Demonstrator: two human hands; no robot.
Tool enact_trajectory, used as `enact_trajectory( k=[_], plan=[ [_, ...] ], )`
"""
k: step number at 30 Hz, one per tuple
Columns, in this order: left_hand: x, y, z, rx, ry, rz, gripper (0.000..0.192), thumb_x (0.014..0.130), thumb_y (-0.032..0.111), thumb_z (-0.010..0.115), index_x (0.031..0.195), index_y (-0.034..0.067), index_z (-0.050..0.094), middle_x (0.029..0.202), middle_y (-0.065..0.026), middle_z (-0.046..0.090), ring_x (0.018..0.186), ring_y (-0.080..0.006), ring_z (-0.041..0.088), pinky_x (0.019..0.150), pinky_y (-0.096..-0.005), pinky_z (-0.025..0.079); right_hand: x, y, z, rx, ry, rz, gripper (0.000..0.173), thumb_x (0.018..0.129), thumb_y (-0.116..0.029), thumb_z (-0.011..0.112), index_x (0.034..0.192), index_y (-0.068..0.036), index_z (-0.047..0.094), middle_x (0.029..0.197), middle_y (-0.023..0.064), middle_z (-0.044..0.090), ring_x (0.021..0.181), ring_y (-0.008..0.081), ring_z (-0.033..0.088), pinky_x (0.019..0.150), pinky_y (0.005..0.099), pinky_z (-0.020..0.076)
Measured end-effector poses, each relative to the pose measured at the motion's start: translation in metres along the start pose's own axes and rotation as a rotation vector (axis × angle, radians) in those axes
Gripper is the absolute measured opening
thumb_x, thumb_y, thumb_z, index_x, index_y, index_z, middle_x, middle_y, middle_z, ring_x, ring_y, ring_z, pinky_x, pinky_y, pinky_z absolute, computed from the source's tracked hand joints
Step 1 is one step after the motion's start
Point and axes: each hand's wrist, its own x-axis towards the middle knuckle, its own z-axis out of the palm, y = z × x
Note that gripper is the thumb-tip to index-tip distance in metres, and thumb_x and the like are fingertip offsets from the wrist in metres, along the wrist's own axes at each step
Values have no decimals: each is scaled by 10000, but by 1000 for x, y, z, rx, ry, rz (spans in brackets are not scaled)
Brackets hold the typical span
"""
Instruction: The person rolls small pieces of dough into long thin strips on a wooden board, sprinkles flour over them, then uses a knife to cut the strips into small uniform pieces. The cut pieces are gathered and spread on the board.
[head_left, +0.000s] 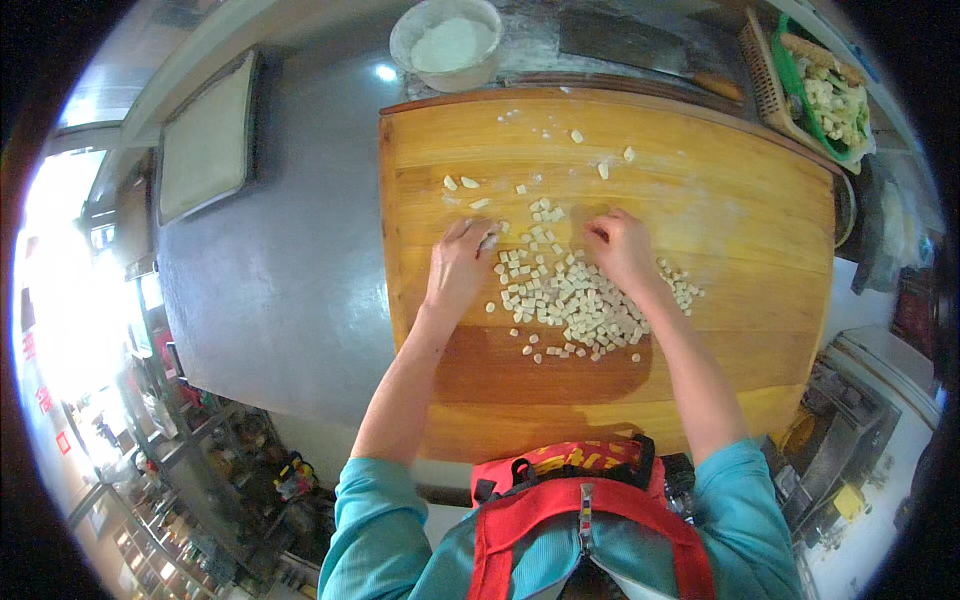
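Observation:
Small pale dough cubes (592, 300) lie in a loose heap on a wooden board (735, 337), with some strays around the edges. My left hand (461, 259) is at the heap's upper left, fingers curled, with something white and floury at the fingertips that I cannot make out. Just above it lie a few longer dough pieces (469, 182). My right hand (621, 247) hovers or rests at the heap's upper right, fingers bent inward; whether it holds a piece is hidden. More dough pieces (603, 171) and flour specks are scattered farther up the board.
A bowl of flour (450, 45) stands behind the board, beside a cleaver (626, 41) with a wooden handle. A basket (766, 82) with cauliflower (832, 105) is at the far right. On the grey metal table (300, 262) a pale tray (206, 139) sits at the far left.

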Motion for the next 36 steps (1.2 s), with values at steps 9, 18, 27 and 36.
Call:
enact_trajectory(
  k=[9, 18, 27, 36],
  plan=[
    [-9, -6, -16, 124, 12, 97, 218, 811, 63, 729, 1026, 49, 698, 988, -123, 664, 894, -310, 624, 752, -379, 528, 24, 12, -20, 29, 7, 153, 325, 668, -384, 867, 733, -100, 724, 665, 51, 681, 581, 170, 630, 564, 322, 492],
    [-5, -10, -23, 125, -104, 60, 160, 820, 100, 725, 969, 41, 715, 912, -132, 669, 839, -322, 632, 742, -387, 528, 49, 1, -28, -108, -69, 314, 420, 784, -466, 786, 683, -68, 695, 534, 64, 612, 492, 204, 557, 502, 358, 438],
    [12, -16, -32, 107, -87, -66, 201, 743, 171, 797, 895, 55, 736, 883, -143, 687, 801, -340, 663, 706, -402, 532, 1, -14, -17, -88, 224, -157, 284, 861, -325, 715, 859, -42, 734, 760, 142, 706, 717, 296, 681, 672, 410, 536],
    [36, -23, -34, 252, -141, -202, 248, 759, 252, 792, 833, 35, 694, 814, -169, 693, 772, -370, 669, 684, -458, 520, -7, -17, -16, -13, -170, 102, 206, 787, -218, 749, 864, -27, 751, 836, 158, 726, 761, 314, 706, 714, 410, 560]
  ],
)
